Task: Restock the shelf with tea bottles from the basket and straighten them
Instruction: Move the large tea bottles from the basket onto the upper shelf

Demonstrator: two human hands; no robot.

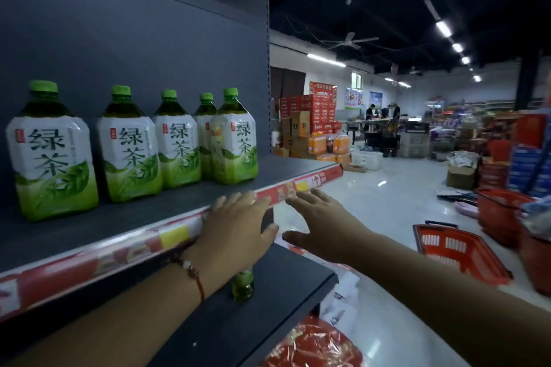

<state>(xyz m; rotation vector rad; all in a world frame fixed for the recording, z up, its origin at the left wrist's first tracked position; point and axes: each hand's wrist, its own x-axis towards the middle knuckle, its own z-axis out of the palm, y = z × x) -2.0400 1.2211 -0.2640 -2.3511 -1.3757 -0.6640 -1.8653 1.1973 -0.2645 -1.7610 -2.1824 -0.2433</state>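
The head view showed five green-capped plastic tea bottles (131,143) standing unevenly on the dark metal shelf (125,217), straightening seemingly left, both the left hand (238,226) and right hand (322,223) spread, holding nothing.

Both hands, left (238,228) and right (323,225), reach empty toward five shelved tea bottles (128,143)

Both forearms were bare from the lower edge of the view up to the hands, with no sleeve showing on either. The left hand (238,228) carried one ornament at its wrist: a thin red cord bracelet (192,275) strung with a few small beads, one of them pale and round, the others darker. The right hand (323,223) and its wrist wore nothing, and no ring or glove showed on any finger.
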